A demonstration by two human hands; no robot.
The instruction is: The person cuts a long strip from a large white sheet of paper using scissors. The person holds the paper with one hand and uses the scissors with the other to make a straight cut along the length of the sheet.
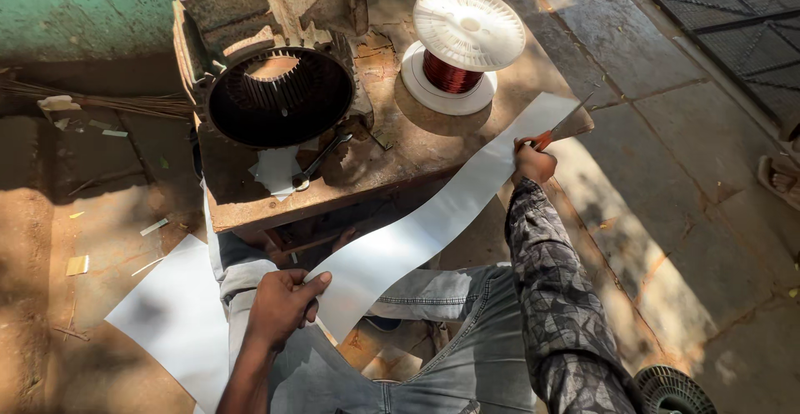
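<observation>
My left hand (pixel 282 303) grips the near end of a long white paper strip (pixel 433 214) over my lap. My right hand (pixel 533 162) holds orange-handled scissors (pixel 560 127) at the far part of the strip, blades pointing away along its right edge. The strip runs diagonally from my lap up past the corner of a worn wooden table (pixel 433 143). On the table stand a motor stator (pixel 279 97) with an empty slotted bore and a white spool of copper wire (pixel 458 47).
A wrench (pixel 321 160) and a white paper scrap (pixel 275 171) lie on the table by the stator. A larger white sheet (pixel 171 318) lies on the dirt at left. Stone paving is to the right, a fan cover (pixel 671 391) at bottom right.
</observation>
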